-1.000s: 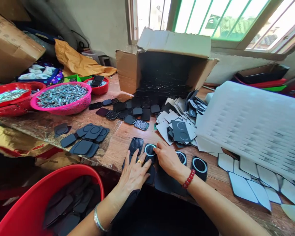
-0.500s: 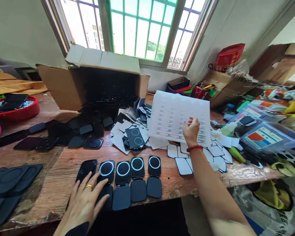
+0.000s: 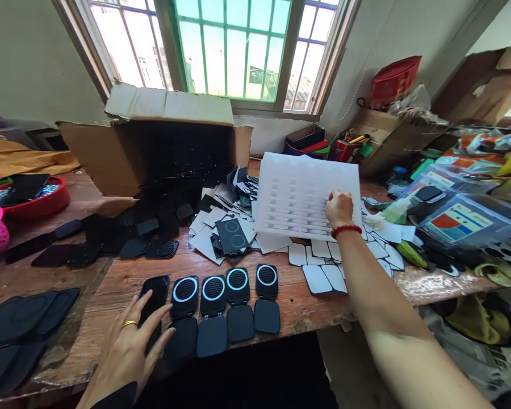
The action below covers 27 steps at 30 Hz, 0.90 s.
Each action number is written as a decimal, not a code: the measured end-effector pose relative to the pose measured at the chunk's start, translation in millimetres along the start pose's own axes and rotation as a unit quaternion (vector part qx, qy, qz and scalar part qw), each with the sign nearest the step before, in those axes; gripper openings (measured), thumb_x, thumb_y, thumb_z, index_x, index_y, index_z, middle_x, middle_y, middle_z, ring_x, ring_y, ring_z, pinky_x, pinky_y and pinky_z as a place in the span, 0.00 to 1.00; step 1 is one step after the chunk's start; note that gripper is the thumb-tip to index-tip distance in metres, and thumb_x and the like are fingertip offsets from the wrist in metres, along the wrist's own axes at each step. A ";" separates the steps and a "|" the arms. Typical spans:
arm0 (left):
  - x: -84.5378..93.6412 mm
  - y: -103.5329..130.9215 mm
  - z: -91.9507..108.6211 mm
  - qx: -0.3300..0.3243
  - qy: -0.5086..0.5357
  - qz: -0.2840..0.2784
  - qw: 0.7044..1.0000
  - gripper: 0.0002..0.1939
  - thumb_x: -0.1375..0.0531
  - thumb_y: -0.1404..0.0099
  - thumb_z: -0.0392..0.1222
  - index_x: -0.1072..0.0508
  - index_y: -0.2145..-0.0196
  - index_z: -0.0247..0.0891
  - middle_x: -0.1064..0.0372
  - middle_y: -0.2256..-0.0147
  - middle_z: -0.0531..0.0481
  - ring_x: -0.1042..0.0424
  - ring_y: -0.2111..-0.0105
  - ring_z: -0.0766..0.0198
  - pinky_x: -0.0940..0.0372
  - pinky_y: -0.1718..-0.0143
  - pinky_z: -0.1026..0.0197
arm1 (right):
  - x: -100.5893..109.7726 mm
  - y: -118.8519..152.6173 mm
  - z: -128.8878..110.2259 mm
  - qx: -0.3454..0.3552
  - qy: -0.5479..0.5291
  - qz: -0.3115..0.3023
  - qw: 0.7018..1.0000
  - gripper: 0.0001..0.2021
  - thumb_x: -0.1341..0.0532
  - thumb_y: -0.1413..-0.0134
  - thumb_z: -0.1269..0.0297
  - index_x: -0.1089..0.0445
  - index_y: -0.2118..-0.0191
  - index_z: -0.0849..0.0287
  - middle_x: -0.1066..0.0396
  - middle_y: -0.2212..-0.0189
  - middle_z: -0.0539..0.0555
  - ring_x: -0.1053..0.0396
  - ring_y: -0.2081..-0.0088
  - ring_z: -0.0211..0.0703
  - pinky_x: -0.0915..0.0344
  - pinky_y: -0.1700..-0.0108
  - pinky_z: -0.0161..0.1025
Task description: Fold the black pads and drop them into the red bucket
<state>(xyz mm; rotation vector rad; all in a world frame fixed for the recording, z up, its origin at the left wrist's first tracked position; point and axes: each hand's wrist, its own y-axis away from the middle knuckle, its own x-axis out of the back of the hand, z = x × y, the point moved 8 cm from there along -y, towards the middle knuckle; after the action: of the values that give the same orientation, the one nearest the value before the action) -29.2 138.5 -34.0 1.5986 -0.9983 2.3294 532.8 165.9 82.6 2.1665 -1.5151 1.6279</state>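
Note:
My left hand (image 3: 125,343), a gold ring on one finger, lies with fingers spread over the leftmost black hinged pad (image 3: 156,287), touching its edge. To the right of it, several black two-part pads (image 3: 213,312) lie unfolded in a row. Their upper halves carry white rings (image 3: 267,275) around dark ribbed centres; their lower halves are plain. My right hand (image 3: 340,209), with a red bead bracelet at the wrist, has its fingers curled together over a white translucent tray-like sheet (image 3: 296,199) marked with rows of small grey dents. Whatever its fingertips pinch is hidden.
Loose cards (image 3: 232,236) lie heaped beside the sheet, with white-faced squares (image 3: 319,278) in front. An open cardboard box (image 3: 97,159) stands behind dark pads. Black pads (image 3: 21,318) pile at left. Clear plastic bins (image 3: 468,227) stand at right.
My right hand has moved slightly right and up over the white sheet, its fingers more curled. My left hand has shifted left and down, off the neighbouring ringed pad. The view has tilted a little.

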 end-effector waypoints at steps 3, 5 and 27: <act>-1.3 3.8 -15.9 0.002 -0.004 0.007 1.000 0.18 0.50 0.32 0.48 0.27 0.50 0.43 0.45 0.38 0.40 0.42 0.38 0.38 0.38 0.43 0.37 | 6.5 4.1 1.0 0.010 0.000 0.031 0.999 0.09 0.46 0.48 0.77 0.30 0.66 0.64 0.35 0.62 0.63 0.37 0.69 0.45 0.39 0.61 0.44; -3.1 5.4 -23.2 -0.005 -0.014 -0.009 1.000 0.20 0.49 0.32 0.49 0.29 0.47 0.43 0.41 0.40 0.40 0.41 0.39 0.39 0.37 0.44 0.39 | 18.0 10.5 0.3 0.018 -0.013 0.064 0.998 0.08 0.46 0.49 0.76 0.31 0.66 0.63 0.35 0.63 0.62 0.36 0.67 0.46 0.39 0.60 0.44; 9.6 3.1 -12.0 0.177 -0.039 -0.164 0.970 0.22 0.35 0.39 0.42 0.27 0.46 0.46 0.36 0.42 0.37 0.40 0.40 0.39 0.46 0.41 0.34 | -111.5 327.6 -310.1 0.257 -0.338 -0.517 0.743 0.03 0.45 0.46 0.68 0.35 0.65 0.57 0.34 0.80 0.45 0.35 0.80 0.36 0.40 0.77 0.32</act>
<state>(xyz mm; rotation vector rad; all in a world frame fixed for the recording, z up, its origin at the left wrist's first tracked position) -44.0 141.0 -29.5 1.8244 -0.2969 2.3125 85.0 234.9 -20.7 3.1110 0.4135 0.8810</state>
